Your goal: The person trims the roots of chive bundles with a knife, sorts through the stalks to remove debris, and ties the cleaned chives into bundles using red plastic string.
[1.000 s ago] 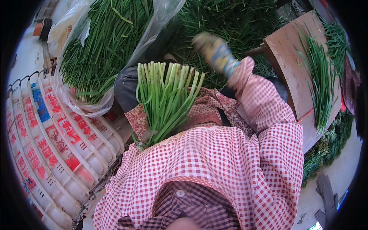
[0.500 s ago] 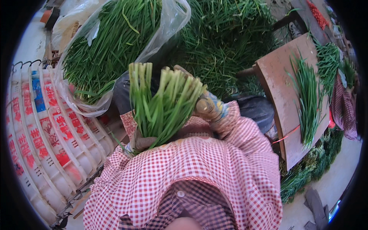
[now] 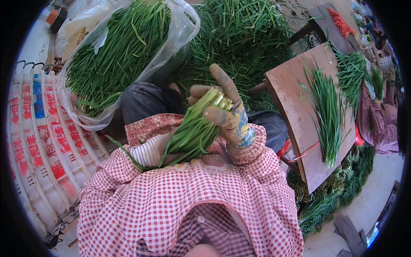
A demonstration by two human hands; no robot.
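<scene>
A bunch of garlic chives (image 3: pixel 192 130) lies slantwise before my chest, its pale cut ends up and to the right. Low down, my left hand (image 3: pixel 174 156), gloved and partly covered by the leaves, is closed round the leafy part. Over the cut ends is my right hand (image 3: pixel 222 109), in a dirt-stained patterned glove. Its thumb presses on the near side of the stems and some fingers curl behind them, while the index finger points up, off the bunch. A few leaves trail out past my left cuff.
A clear plastic bag (image 3: pixel 182 36) full of chives stands at the far left, near a white crate (image 3: pixel 47 150). Loose chives (image 3: pixel 239 43) are heaped ahead. On my right, a brown board (image 3: pixel 291 90) carries another bunch (image 3: pixel 327 118) and a red tie (image 3: pixel 305 152). More bunches (image 3: pixel 342 184) lie beyond it.
The bunch has tipped from upright to a rightward slant, its cut ends lower and drawn together. My right hand has moved from beside the stems onto their ends, index finger raised.
</scene>
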